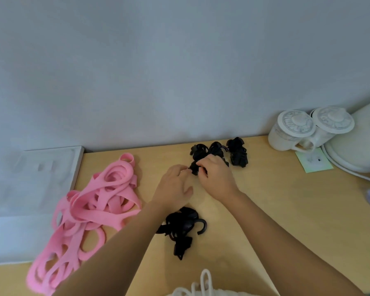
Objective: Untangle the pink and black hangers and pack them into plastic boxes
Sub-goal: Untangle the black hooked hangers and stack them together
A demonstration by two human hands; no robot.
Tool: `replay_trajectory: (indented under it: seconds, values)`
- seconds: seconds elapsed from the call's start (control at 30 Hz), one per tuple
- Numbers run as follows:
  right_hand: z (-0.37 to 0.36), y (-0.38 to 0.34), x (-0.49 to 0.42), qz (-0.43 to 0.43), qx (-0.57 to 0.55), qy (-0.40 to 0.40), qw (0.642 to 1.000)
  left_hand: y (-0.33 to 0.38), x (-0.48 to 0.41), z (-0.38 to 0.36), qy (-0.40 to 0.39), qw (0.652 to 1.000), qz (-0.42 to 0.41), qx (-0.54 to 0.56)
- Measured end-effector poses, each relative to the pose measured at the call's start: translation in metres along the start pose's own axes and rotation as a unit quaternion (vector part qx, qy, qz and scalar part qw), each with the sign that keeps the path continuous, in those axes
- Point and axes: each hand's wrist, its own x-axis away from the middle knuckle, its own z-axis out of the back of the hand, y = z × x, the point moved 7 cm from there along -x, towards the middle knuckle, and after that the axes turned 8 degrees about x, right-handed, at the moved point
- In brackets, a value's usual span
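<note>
A tangled heap of pink hangers (90, 208) lies on the left of the wooden table (276, 210). A cluster of black hangers (218, 152) sits at the back near the wall. Both my hands work at its front edge: my left hand (173, 189) pinches a black piece, and my right hand (216, 178) grips the same clump with curled fingers. Another small black bunch with a hook (184, 227) lies nearer to me, partly under my left forearm.
Clear plastic boxes (30, 180) lie at the far left beside the pink heap. Two white lidded mugs (308, 129) and a white appliance (363, 142) with a cord stand at the back right. White cord loops (203, 283) show at the bottom edge.
</note>
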Motion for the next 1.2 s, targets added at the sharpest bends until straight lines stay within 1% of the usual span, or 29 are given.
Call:
replay_trajectory:
  seconds: [0.13,0.2,0.27,0.3,0.37,0.47,0.53,0.63,0.8,0.9,1.0,1.07,1.13,1.2]
  values:
    - [-0.023,-0.027,0.018,0.012,-0.021,-0.118,0.993,-0.026,0.025,0.001,-0.035,0.995,0.092,-0.009]
    - [-0.041,-0.035,0.027,0.013,0.014,-0.192,0.981,-0.037,0.039,0.002,-0.035,0.992,0.122,-0.023]
    - [-0.06,-0.037,0.038,-0.006,0.041,-0.258,0.965,-0.048,0.051,0.003,-0.024,0.986,0.16,-0.036]
    - [-0.067,-0.038,0.044,-0.022,0.046,-0.281,0.958,-0.053,0.055,0.003,-0.021,0.982,0.182,-0.04]
    - [-0.077,-0.039,0.053,-0.051,0.037,-0.3,0.952,-0.057,0.061,0.004,-0.021,0.977,0.204,-0.055]
    - [-0.086,-0.039,0.061,-0.09,-0.003,-0.286,0.954,-0.052,0.064,0.002,-0.017,0.98,0.19,-0.055]
    - [-0.087,-0.04,0.063,-0.111,-0.031,-0.271,0.956,-0.048,0.067,0.006,0.021,0.981,0.19,0.021]
    - [-0.088,-0.042,0.063,-0.131,-0.088,-0.248,0.956,-0.042,0.066,0.02,0.088,0.971,0.18,0.128]
    - [-0.081,-0.045,0.059,-0.123,-0.114,-0.215,0.962,-0.025,0.058,0.04,0.116,0.968,0.13,0.181]
    - [-0.065,-0.049,0.049,-0.128,-0.136,-0.156,0.97,-0.022,0.056,0.053,0.148,0.953,0.125,0.235]
    - [-0.039,-0.055,0.035,-0.139,-0.214,-0.074,0.964,-0.02,0.058,0.066,0.187,0.93,0.125,0.289]
    - [-0.019,-0.063,0.025,-0.131,-0.245,-0.036,0.96,-0.02,0.058,0.07,0.184,0.912,0.132,0.341]
    - [-0.001,-0.072,0.016,-0.116,-0.263,-0.012,0.958,-0.018,0.056,0.07,0.155,0.894,0.144,0.395]
    - [0.013,-0.081,0.008,-0.104,-0.285,0.003,0.953,-0.015,0.053,0.068,0.118,0.891,0.132,0.418]
